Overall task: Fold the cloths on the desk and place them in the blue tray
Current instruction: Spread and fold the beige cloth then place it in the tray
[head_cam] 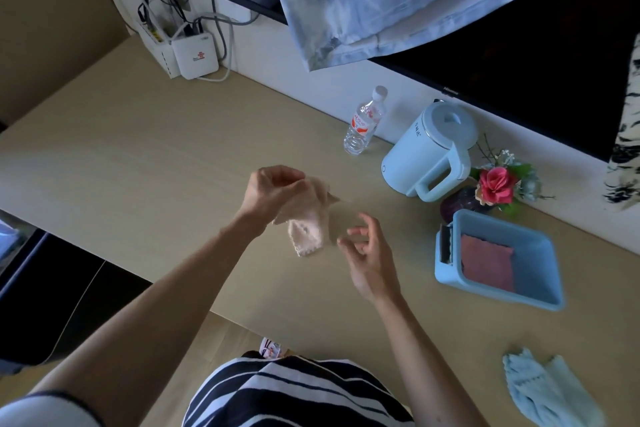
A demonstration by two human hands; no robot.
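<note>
Mid-table, left hand [273, 191] pinched unfolded pink cloth [308, 236]; right hand [370, 262] fingers slack, empty. Red cloth [485, 262] lay in tray [498, 295]; blue cloth [547, 388] waited.

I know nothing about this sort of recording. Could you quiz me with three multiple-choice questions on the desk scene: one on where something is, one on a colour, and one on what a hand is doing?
1. Where is the light blue cloth?
A. in the blue tray
B. on the desk, apart from the tray
C. in the right hand

2. What colour is the cloth in the tray?
A. green
B. yellow
C. red

3. What is the left hand doing?
A. holding the pale pink cloth
B. lying flat on the desk
C. reaching into the tray

Answers:
1 B: it lies crumpled on the desk at the near right, well clear of the tray.
2 C: a flat red cloth lies on the tray's floor.
3 A: its fingers are curled round the cloth's upper part, and the rest hangs below.
</note>
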